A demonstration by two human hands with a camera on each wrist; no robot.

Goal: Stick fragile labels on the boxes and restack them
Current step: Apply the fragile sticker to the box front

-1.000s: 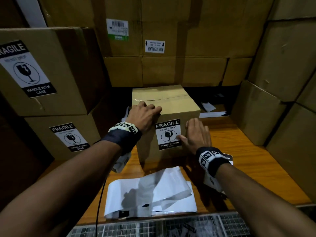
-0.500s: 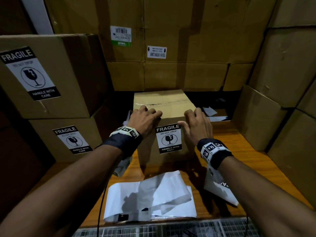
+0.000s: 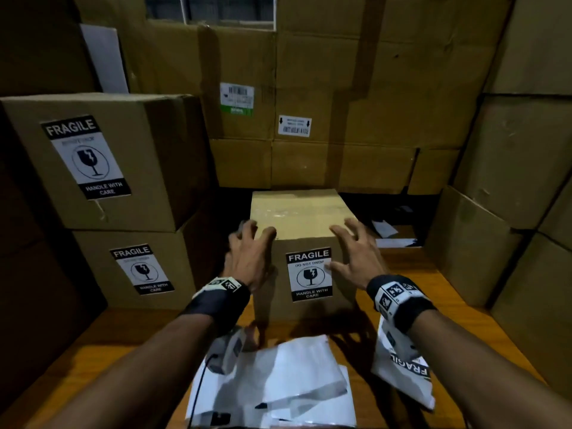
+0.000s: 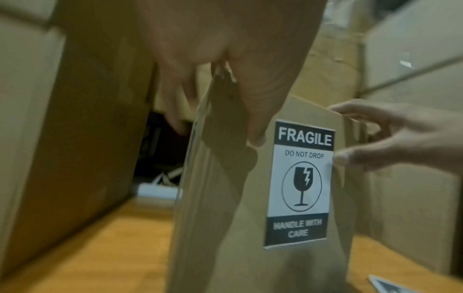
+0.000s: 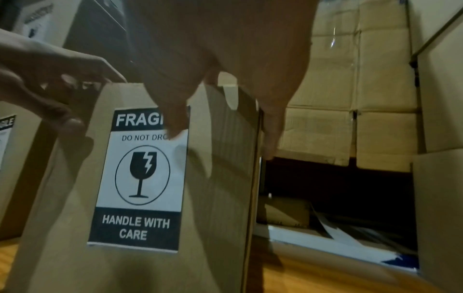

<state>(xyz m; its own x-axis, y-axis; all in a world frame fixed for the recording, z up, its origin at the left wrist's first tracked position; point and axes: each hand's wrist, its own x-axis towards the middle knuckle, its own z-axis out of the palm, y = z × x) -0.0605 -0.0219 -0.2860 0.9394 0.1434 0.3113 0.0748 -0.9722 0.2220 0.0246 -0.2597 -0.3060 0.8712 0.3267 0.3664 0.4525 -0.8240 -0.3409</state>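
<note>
Hands first, from the head view: your left hand [image 3: 247, 258] is spread wide over the front left top corner of the small box [image 3: 297, 212], fingers reaching over the top edge, thumb toward the front face. Your right hand [image 3: 356, 258] is spread just as wide at the front right top corner, its thumb close beside the fragile label [image 3: 309, 275] stuck on the front face. Neither hand is clamped; whether the fingers press the cardboard you cannot tell here. The box stands on the wooden table [image 3: 464, 320], in a gap between walls of cartons. To your left, two stacked boxes [image 3: 148, 168] already carry labels. White backing sheets [image 3: 294, 376] lie on the table in front of the box, and a spare label sheet [image 3: 411, 376] lies under your right forearm.

In the left wrist view, your left hand [image 4: 225, 59] straddles the box's [image 4: 225, 218] vertical corner, blurred fingers down the side, thumb on the front face just left of the label [image 4: 300, 182]. Your right hand [image 4: 391, 134] shows opposite, fingertips at the top edge, thumb by the label's margin.

In the right wrist view, your right hand [image 5: 225, 59] drapes over the box's [image 5: 220, 178] right corner, thumb overlapping the label's [image 5: 142, 178] top right, fingers hanging down the side. Your left hand [image 5: 50, 79] sits at the far top corner, open.
</note>
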